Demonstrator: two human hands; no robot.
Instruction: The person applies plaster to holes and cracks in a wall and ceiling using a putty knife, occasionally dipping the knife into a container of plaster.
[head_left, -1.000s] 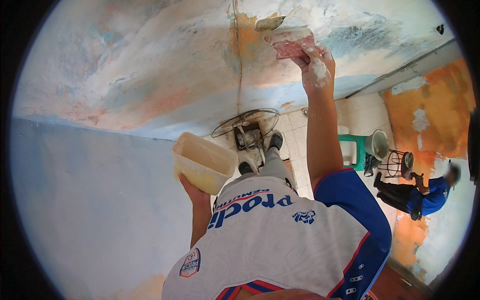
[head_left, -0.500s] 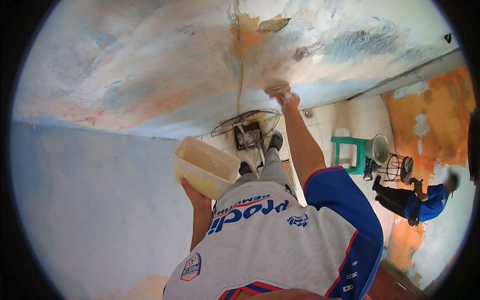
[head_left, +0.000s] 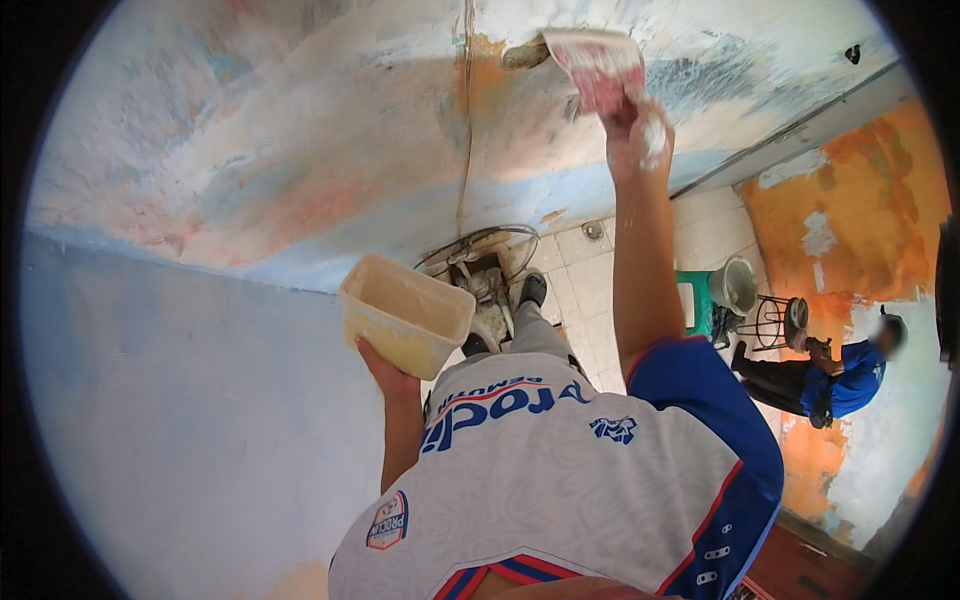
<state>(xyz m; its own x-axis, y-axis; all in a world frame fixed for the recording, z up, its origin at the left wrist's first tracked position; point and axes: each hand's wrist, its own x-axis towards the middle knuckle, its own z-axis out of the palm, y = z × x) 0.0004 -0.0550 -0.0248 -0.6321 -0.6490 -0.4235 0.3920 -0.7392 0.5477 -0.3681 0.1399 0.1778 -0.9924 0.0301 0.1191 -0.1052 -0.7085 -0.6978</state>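
Note:
My left hand [head_left: 388,374] grips the lower corner of a cream plastic tub [head_left: 412,340], its opening up and pale paste smeared on its inner walls. With my right hand [head_left: 642,145], spotted with white paste, I hold a flat red putty spreader [head_left: 600,72] coated in white. The spreader is raised against the patchy painted wall [head_left: 330,130], beside a bare brownish patch [head_left: 527,56]. A vertical crack with a cable-like line [head_left: 468,130] runs down the wall left of it.
At the wall's foot lie a black wire hoop [head_left: 535,240] and a paste-stained container [head_left: 485,280] near my feet. To the right are a green stool [head_left: 696,305], a grey bucket [head_left: 735,287], a round metal-legged stool [head_left: 778,320] and a seated person in blue [head_left: 858,380].
My right hand has swept the spreader up the wall and slightly right, turning its broad face into view. The left hand and tub have shifted only slightly.

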